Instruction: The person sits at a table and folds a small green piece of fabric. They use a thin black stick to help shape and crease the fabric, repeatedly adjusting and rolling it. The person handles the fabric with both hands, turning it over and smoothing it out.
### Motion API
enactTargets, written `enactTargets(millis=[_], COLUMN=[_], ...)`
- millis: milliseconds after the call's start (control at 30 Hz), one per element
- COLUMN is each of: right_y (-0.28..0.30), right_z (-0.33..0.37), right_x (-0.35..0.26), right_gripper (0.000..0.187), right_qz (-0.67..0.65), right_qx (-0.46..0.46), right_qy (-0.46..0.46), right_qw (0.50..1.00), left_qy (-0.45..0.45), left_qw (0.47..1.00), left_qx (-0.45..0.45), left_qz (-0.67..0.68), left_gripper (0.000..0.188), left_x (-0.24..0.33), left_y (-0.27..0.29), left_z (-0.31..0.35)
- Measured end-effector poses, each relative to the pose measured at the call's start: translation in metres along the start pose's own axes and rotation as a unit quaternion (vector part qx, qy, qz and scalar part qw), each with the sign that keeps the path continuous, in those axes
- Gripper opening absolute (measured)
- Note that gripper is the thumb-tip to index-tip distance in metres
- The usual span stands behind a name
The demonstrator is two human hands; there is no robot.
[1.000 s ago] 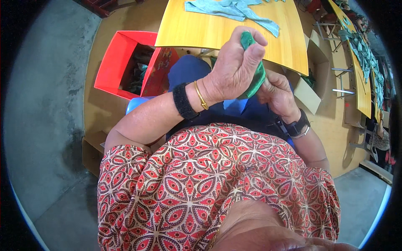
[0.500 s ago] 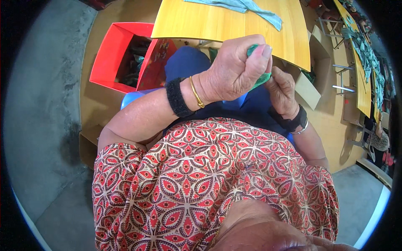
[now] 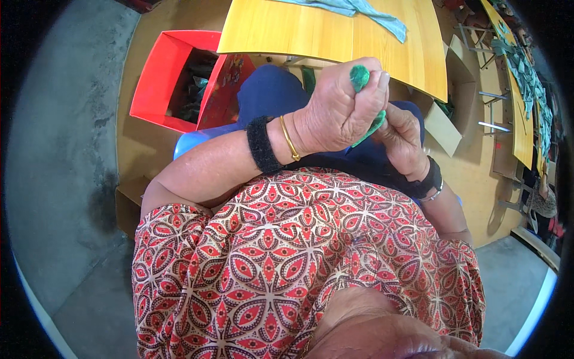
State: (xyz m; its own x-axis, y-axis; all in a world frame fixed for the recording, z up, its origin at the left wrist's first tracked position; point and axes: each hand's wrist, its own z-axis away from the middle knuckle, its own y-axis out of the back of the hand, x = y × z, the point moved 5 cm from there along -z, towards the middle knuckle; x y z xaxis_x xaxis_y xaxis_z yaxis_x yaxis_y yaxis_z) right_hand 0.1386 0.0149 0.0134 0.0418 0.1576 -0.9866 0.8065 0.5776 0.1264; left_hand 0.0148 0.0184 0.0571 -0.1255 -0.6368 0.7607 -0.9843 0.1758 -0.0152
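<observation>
A piece of green plush fabric is gripped in my left hand. Its rounded, fuzzy end pokes out above the curled fingers and thumb. More of the green shows below that fist, running toward my right hand. There, thumb and fingers are closed at the fabric's lower part, though the exact grip is partly hidden behind the left hand. Both hands are held close together above my lap, near the front edge of the yellow wooden table.
Strips of blue-green cloth lie on the table. To the left stands a red box with dark items inside. Cardboard boxes stand at the right, and beyond them is another table with a heap of cloth.
More of the fabric's rounded green end now sticks out of my left fist. Both hands have shifted slightly, my right hand a little lower, and the grip is kept.
</observation>
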Motion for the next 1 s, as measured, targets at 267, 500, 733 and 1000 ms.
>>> enactTargets(millis=[267, 500, 733, 1000], right_y=[-0.003, 0.003, 0.03, 0.023], right_z=[0.002, 0.0, -0.008, -0.008], right_x=[0.0, 0.008, 0.018, -0.002], right_gripper=[0.02, 0.019, 0.028, 0.032], right_qz=[-0.049, -0.154, -0.241, -0.043], right_qx=[-0.017, 0.037, 0.054, 0.119], right_qy=[-0.061, -0.08, 0.035, 0.11], right_qw=[0.997, 0.984, 0.968, 0.986], left_qy=[-0.008, 0.079, 0.194, 0.17], left_qw=[1.0, 0.996, 0.98, 0.973], left_qx=[0.016, -0.029, 0.009, 0.055], left_qz=[0.005, -0.035, 0.043, 0.147], left_gripper=[0.023, 0.02, 0.019, 0.014], left_x=[-0.001, -0.003, 0.0, -0.002], left_y=[0.0, 0.0, 0.005, 0.001], left_z=[0.001, -0.013, -0.023, -0.017])
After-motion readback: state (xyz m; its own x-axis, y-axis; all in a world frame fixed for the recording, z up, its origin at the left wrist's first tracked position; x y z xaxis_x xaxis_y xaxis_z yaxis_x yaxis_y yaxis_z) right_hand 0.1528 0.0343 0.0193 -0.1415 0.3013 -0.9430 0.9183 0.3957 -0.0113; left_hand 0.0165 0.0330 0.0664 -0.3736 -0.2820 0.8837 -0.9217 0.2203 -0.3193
